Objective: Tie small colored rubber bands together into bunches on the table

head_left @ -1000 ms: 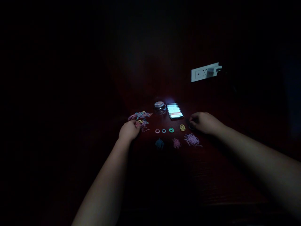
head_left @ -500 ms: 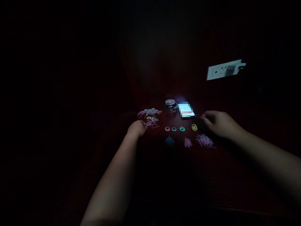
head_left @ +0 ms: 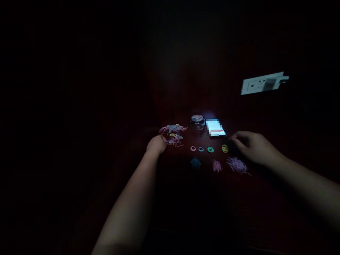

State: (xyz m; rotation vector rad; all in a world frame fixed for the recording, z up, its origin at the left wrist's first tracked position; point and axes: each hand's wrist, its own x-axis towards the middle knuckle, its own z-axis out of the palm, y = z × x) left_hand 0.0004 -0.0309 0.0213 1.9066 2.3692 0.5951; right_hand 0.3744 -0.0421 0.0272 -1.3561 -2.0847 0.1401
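Observation:
My left hand [head_left: 157,144] rests closed at the left edge of a mixed pile of small coloured bands [head_left: 174,128]; what its fingers hold, if anything, is too small to make out. My right hand [head_left: 248,143] is at the right of the yellow bands [head_left: 224,148], thumb and fingertips close together, their contents unclear in the dark. Left of the yellow bands lie green [head_left: 210,149], blue [head_left: 201,149] and pink [head_left: 193,148] rings in a row. Nearer to me are dark teal [head_left: 196,163], pink [head_left: 216,165] and lilac [head_left: 237,165] heaps.
Behind the row stand a lidded glass jar [head_left: 197,122] and a lit phone [head_left: 215,127] lying on the dark reddish table [head_left: 186,198]. A white socket panel [head_left: 261,84] with a plug is on the wall at upper right.
The camera view has shifted, so everything appears slightly farther right and lower. My left hand is drawn in a little more tightly beside the mixed pile; my right hand keeps nearly the same pose.

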